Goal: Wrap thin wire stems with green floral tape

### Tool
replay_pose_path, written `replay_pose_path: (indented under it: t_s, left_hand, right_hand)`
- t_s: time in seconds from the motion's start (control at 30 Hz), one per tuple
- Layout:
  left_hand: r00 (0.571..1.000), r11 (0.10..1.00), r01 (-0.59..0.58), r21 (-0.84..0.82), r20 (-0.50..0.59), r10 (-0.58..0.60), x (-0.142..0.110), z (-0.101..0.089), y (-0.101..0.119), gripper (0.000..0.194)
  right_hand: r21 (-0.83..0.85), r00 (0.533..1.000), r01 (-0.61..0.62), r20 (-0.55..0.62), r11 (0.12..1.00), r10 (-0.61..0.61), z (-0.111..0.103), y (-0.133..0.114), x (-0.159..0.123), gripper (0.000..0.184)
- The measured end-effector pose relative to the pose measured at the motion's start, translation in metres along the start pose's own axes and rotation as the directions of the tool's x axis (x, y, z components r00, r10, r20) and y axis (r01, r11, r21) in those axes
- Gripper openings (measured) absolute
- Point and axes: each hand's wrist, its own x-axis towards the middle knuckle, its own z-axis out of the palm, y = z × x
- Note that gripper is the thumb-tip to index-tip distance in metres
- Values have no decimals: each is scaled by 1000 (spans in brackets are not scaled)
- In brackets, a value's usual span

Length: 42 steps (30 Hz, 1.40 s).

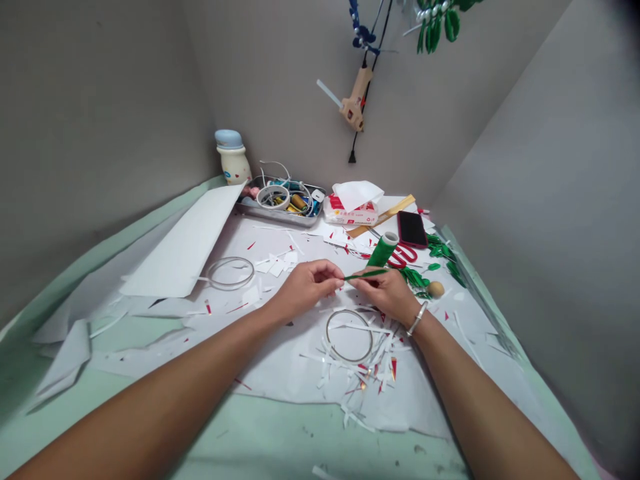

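Observation:
Both hands meet over the middle of the paper-covered table. A narrow green strip, leaf-like and pointed, lies along the fingers of my right hand, which is closed on it. My left hand pinches its left tip between thumb and fingers. Just behind the right hand stands a spool of green thread, tilted a little. Red-handled scissors lie beside the spool, their blades partly hidden. Green leaf pieces and a small round wooden bead rest right of the right hand.
A tape ring lies among paper scraps in front. Further back are a coil of wire, a metal tray of supplies, a tissue pack, a phone and a bottle. A glue gun hangs on the wall.

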Motion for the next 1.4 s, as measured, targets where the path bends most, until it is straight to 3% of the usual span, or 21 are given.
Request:
replay_pose_path:
  t_s: [0.1,0.23,0.3,0.4,0.5,0.57,0.73,0.87,0.97,1.07,1.2,1.4]
  left_hand:
    - [993,999,20,46,-117,-15,3,-2,-3,15]
    - [972,936,-5,351,-219,87,3,-4,-7,11]
    - [972,865,-38,500,-184,149,2,-4,-9,10]
    - [982,789,-136,599,-23,186,-1,-1,-9,13]
    - [968,785,-253,565,141,210,-4,2,-8,16]
    - [964,830,-264,491,169,206,-5,3,-6,15]
    - [994,986,-78,146,86,66,-3,1,1,10]
    - [997,999,16,-32,-72,-18,1,-1,0,17]
    - [982,997,13,82,-187,3,4,-3,-3,17]
    - [970,937,-23,348,-219,104,4,-4,-6,12]
    - [980,822,-95,562,-94,177,1,-3,-7,13]
    - [975,772,-205,602,58,214,-3,1,-8,14]
  right_hand:
    - [-70,990,82,117,994,-74,6,-9,-1,15]
    - [-147,976,182,147,972,-161,9,-18,-3,14]
    - [-167,978,197,100,966,-182,7,-19,-3,14]
    - [-148,986,166,18,975,-166,3,-17,-2,16]
    - [-67,993,92,-65,993,-97,-2,-11,-1,17]
    - [-12,994,40,-101,999,-41,-5,-6,0,17]
    - [29,994,-45,-95,999,47,-5,6,1,21]
    - [-35,1000,-3,-7,999,3,0,0,0,19]
    - [-86,989,97,123,992,-86,4,-11,-1,16]
    - [-131,974,182,157,975,-160,7,-19,-2,14]
    - [-141,983,177,64,974,-170,4,-20,-2,15]
    - [-28,993,67,-94,997,-70,-6,-11,0,17]
